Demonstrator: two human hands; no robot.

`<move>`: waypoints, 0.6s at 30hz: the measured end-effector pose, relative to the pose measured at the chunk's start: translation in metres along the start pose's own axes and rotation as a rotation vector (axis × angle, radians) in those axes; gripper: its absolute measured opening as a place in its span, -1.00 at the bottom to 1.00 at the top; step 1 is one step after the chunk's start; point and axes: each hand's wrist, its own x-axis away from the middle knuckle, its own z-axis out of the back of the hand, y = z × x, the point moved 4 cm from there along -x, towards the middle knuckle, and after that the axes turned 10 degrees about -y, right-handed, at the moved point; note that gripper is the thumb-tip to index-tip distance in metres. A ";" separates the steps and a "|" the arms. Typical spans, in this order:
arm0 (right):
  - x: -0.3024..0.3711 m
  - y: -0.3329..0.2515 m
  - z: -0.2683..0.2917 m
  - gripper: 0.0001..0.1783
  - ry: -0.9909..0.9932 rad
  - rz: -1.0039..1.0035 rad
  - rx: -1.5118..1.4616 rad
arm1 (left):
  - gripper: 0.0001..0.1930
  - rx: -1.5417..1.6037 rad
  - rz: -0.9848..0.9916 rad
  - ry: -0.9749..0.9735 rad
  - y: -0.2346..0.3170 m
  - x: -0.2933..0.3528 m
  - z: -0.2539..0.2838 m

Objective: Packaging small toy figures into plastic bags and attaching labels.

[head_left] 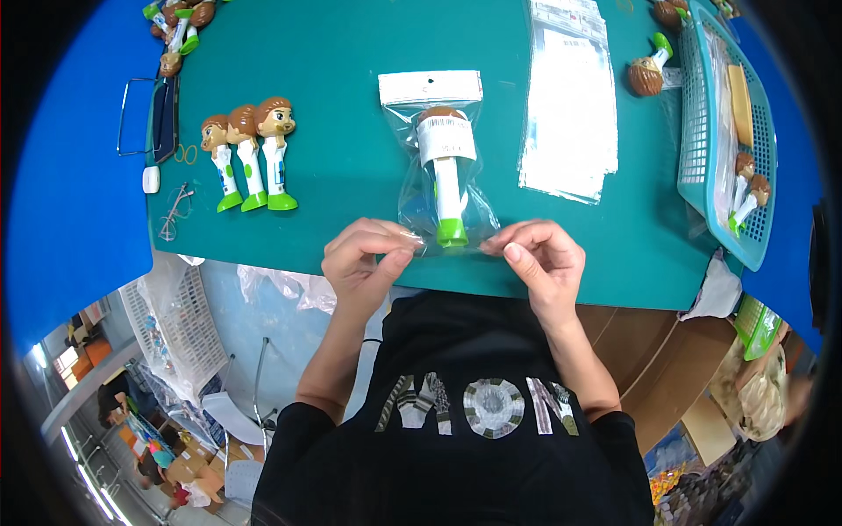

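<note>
A clear plastic bag (481,207) with a white header lies on the green table in front of me. Inside it is a figurine (448,188) with a brown head, white body and green base; a white label with a barcode covers its face. My left hand (368,259) pinches the bag's lower left corner. At the lower right corner, my right hand (542,263) pinches the film between thumb and fingers. Three similar figurines (249,156) lie side by side to the left. Right of the bag is a stack of flat clear packaging bags (568,114).
A teal basket (695,131) at the right edge holds figurines and flat items. Another figurine (652,68) lies beside it. More figurines (181,24) are piled at the far left. Eyeglasses (175,213) and a dark flat object with a wire frame (164,118) lie at the left edge.
</note>
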 end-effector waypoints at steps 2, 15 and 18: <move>0.010 0.005 -0.003 -0.94 0.140 -0.135 0.000 | -0.93 0.137 0.244 0.153 -0.009 0.017 -0.004; 0.027 0.016 -0.009 -0.90 0.256 -0.337 0.238 | -0.92 -0.050 0.618 0.325 0.002 0.051 -0.021; 0.028 0.015 -0.008 -0.88 0.289 -0.322 0.325 | -0.91 -0.094 0.655 0.305 0.002 0.049 -0.023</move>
